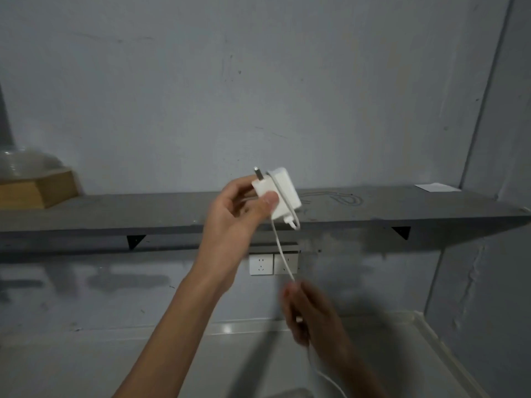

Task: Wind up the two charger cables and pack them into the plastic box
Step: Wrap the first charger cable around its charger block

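My left hand (235,208) holds a white charger block (283,191) up in front of the grey shelf, thumb on its side, metal prongs pointing up-left. One turn of its white cable (283,254) lies over the block, then the cable runs down to my right hand (310,317), which is blurred and pinches the cable below the wall sockets. More cable trails down from that hand toward the bottom edge. A second, greyish cable (343,198) lies loosely looped on the shelf just right of the block. No plastic box is recognisable.
A grey wall shelf (143,214) on black brackets spans the view. At its left end stands a wooden base with a clear dome (31,173). A white paper (436,187) lies at its right end. Two white wall sockets (273,264) sit under the shelf. A pale surface lies below.
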{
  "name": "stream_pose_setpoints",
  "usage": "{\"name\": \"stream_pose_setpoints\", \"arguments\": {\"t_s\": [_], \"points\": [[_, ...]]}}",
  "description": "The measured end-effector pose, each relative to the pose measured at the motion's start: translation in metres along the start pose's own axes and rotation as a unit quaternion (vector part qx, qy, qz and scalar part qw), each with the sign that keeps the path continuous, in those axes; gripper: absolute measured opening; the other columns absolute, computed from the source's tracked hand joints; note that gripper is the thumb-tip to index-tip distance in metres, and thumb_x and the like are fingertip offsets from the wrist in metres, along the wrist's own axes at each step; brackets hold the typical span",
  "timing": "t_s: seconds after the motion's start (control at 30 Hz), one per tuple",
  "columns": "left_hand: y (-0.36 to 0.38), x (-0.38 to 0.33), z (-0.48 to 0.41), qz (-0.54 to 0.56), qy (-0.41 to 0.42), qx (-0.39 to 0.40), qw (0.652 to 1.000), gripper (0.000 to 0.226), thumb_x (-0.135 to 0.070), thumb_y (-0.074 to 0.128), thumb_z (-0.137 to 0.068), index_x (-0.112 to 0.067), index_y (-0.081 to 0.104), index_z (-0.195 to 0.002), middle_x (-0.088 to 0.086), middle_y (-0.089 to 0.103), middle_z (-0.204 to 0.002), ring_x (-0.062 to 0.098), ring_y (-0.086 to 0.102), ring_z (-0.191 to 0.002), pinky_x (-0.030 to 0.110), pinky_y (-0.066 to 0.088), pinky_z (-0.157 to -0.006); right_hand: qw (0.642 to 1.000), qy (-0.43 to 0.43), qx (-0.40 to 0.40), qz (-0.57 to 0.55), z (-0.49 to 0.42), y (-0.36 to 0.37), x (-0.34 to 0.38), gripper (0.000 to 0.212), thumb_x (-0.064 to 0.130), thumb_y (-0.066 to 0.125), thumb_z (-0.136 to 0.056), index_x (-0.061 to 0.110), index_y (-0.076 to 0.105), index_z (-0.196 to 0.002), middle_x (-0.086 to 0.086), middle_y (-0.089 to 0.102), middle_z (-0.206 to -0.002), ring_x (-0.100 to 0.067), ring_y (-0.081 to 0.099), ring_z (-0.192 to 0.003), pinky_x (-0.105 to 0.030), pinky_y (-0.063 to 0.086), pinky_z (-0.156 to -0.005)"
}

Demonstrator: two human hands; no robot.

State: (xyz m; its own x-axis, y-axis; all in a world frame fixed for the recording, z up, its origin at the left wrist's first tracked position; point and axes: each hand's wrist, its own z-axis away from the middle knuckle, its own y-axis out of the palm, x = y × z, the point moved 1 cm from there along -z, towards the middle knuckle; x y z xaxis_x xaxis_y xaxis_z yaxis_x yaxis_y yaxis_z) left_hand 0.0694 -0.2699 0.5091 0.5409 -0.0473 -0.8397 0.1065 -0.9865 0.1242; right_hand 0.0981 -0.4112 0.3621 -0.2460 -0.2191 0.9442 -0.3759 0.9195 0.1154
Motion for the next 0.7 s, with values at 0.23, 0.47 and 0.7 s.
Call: {"name": "stream_pose_setpoints", "arguments": {"t_s": [0.23, 0.47, 0.7], "points": [[-0.018, 0.051, -0.04, -0.074, -0.022, -0.085, 0.993, 0.029, -0.015, 0.068, -0.087, -0.011, 0.063, -0.116, 0.008, 0.069, -0.112, 0.019, 0.068, -0.1, 0.016, 0.055, -0.071, 0.919, -0.098, 0.06, 0.378, 0.058, -0.012, 0.01, 0.019, 0.057, 0.042, -0.089, 0.061, 0.05, -0.106, 0.023, 0.064, -0.064, -0.001, 0.063, -0.06, -0.018, 0.052, -0.064], [-0.02, 0.097, -0.013, -0.267, -0.024, 0.009, 0.963, 0.027, -0.006, 0.063, -0.089, -0.016, 0.06, -0.114, 0.004, 0.065, -0.111, 0.019, 0.064, -0.099, 0.019, 0.052, -0.081, 0.787, -0.297, -0.027, 0.54, 0.066, -0.032, 0.121, 0.021, 0.038, 0.051, -0.09, 0.031, 0.069, -0.097, 0.019, 0.069, -0.086, 0.005, 0.064, -0.07, -0.008, 0.049, -0.065], [0.017, 0.061, 0.052, -0.304, 0.072, 0.146, 0.939, 0.029, -0.024, 0.053, -0.087, -0.038, 0.055, -0.112, -0.018, 0.06, -0.106, 0.006, 0.063, -0.096, 0.032, 0.054, -0.086, 0.76, -0.391, -0.143, 0.499, 0.023, -0.059, 0.19, 0.013, 0.028, 0.066, -0.086, 0.02, 0.077, -0.085, 0.012, 0.075, -0.085, -0.015, 0.071, -0.07, -0.039, 0.055, -0.064]]}}
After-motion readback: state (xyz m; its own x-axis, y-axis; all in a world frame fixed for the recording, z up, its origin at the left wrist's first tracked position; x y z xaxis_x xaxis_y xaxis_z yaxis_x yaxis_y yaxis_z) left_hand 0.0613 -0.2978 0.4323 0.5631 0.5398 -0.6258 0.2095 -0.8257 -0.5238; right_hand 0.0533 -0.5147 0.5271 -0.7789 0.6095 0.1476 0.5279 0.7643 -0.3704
